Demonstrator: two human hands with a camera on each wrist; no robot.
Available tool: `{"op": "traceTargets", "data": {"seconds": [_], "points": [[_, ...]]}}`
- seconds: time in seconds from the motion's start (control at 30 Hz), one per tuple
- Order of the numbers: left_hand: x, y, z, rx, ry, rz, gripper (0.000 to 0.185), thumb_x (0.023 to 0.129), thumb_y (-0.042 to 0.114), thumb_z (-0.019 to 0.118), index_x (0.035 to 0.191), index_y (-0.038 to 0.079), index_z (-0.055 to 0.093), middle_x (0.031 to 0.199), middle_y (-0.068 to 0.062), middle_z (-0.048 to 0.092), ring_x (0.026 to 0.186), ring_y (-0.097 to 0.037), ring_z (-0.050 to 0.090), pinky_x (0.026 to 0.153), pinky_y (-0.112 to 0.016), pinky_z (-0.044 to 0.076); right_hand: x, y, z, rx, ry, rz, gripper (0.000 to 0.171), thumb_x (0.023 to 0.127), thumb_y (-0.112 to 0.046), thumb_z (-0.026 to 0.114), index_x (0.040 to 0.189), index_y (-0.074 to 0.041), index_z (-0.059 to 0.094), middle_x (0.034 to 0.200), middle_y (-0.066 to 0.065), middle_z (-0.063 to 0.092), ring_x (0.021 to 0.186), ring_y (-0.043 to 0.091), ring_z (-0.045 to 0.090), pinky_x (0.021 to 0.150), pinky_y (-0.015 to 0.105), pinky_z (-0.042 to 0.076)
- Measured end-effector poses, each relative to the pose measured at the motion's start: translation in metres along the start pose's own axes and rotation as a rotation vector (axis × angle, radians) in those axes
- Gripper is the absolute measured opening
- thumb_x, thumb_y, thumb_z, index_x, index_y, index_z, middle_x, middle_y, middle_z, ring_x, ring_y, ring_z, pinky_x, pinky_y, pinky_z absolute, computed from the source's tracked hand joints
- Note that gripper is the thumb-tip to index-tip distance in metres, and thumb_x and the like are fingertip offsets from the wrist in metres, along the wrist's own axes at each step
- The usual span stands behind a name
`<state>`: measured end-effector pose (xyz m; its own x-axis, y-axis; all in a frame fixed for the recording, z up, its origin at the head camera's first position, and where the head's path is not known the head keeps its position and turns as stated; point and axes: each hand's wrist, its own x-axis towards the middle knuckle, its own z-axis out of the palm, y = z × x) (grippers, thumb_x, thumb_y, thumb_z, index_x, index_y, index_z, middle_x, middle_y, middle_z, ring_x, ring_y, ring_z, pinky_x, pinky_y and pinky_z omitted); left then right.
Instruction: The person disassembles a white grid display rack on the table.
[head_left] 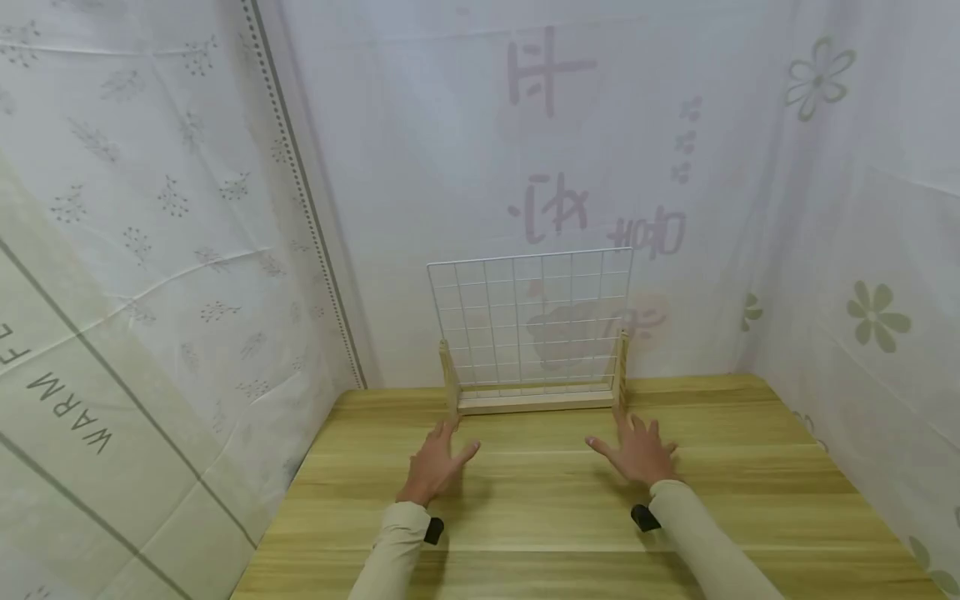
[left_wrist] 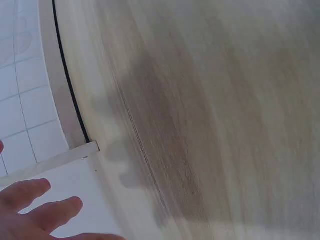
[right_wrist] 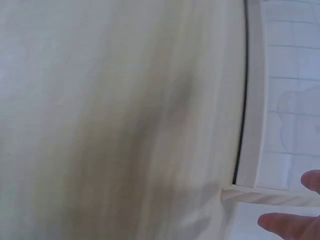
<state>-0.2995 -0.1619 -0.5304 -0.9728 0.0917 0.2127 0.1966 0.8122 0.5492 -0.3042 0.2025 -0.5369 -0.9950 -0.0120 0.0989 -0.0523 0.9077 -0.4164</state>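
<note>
Our two cream sleeves [head_left: 697, 533] came in nearest the camera, each wrist carrying a small black strap. Beyond them our left hand [head_left: 433, 463] and right hand [head_left: 639, 450] were above the wooden worktop [head_left: 540, 517], both with fingers spread and holding nothing. Just ahead stood the wire grid rack [head_left: 531, 321], upright in a pale wooden base [head_left: 536, 402] whose long axis ran left to right across our reach. Each hand faced one end of that base, fingertips just short of the posts; whether any finger touched the wood, we could not tell. Neither hand was clearly nearer. Nothing hung on the grid. Behind it hung printed white sheeting [head_left: 480, 150] on all sides.
</note>
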Motion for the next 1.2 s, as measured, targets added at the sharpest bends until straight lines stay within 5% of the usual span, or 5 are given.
{"op": "traceTargets", "data": {"seconds": [0.13,0.47,0.73,0.97,1.2], "points": [[0.003,-0.002,-0.002,-0.086,0.023,-0.003,0.074,0.085,0.064,0.047,0.142,0.017,0.037,0.144,-0.014,0.042,0.13,-0.038,0.041,0.098,-0.06,0.037,0.007,0.002,-0.009,0.093,-0.024,0.003,0.099,0.079,-0.079,0.033,0.15,-0.013,0.014,0.143,0.025,0.037,0.129,0.062,0.019,0.078,0.087,0.011],[0.02,-0.006,-0.012,-0.236,0.066,-0.05,0.071,0.088,0.06,0.046,0.143,0.016,0.034,0.143,-0.014,0.044,0.129,-0.039,0.042,0.101,-0.057,0.036,0.027,0.008,-0.031,0.267,-0.016,-0.049,0.091,0.087,-0.066,0.041,0.148,-0.004,0.015,0.144,0.025,0.036,0.13,0.048,0.035,0.094,0.065,0.035],[0.035,-0.003,-0.03,-0.325,0.048,-0.086,0.069,0.091,0.06,0.041,0.145,0.021,0.028,0.144,-0.019,0.039,0.131,-0.041,0.038,0.101,-0.058,0.036,0.042,0.008,-0.048,0.325,-0.085,-0.042,0.097,0.087,-0.069,0.036,0.148,0.0,0.007,0.147,0.029,0.028,0.13,0.049,0.032,0.098,0.065,0.032],[0.054,0.003,-0.044,-0.454,0.037,-0.142,0.061,0.093,0.04,0.05,0.146,0.024,0.024,0.151,-0.018,0.026,0.135,-0.043,0.031,0.103,-0.057,0.036,0.058,0.003,-0.07,0.29,-0.084,-0.023,0.101,0.085,-0.072,0.034,0.148,0.001,0.002,0.149,0.032,0.018,0.133,0.052,0.023,0.103,0.065,0.026],[0.074,0.013,-0.053,-0.475,0.067,-0.094,0.057,0.093,0.027,0.049,0.145,0.021,0.027,0.148,-0.02,0.031,0.132,-0.042,0.036,0.104,-0.053,0.037,0.069,-0.004,-0.089,0.27,-0.073,-0.015,0.097,0.088,-0.068,0.035,0.148,0.0,0.0,0.149,0.032,0.015,0.133,0.052,0.022,0.105,0.064,0.025]]}}
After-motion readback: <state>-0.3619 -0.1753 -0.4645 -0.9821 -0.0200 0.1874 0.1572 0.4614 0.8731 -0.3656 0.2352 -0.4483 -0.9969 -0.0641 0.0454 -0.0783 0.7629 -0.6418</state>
